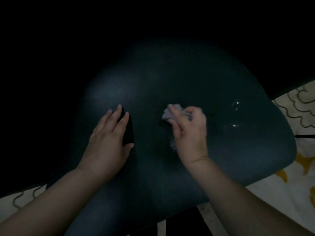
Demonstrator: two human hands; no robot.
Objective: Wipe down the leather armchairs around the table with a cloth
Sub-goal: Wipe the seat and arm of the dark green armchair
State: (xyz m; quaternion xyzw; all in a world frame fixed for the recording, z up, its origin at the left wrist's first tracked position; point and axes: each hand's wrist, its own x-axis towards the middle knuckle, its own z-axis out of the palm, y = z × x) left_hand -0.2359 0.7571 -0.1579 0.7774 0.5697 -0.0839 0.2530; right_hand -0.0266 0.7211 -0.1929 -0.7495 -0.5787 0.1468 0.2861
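Right hand [189, 133] grips cloth [172, 113] on armchair [170, 79] (dark leather); left hand [109, 138] rests flat beside.

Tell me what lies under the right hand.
A crumpled grey cloth shows past the right hand, pressed on the dark leather armchair surface. The cloth's middle is covered by the hand.

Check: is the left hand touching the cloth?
Apart. Head view: left hand rests flat on the dark armchair; bare leather separates it from the cloth.
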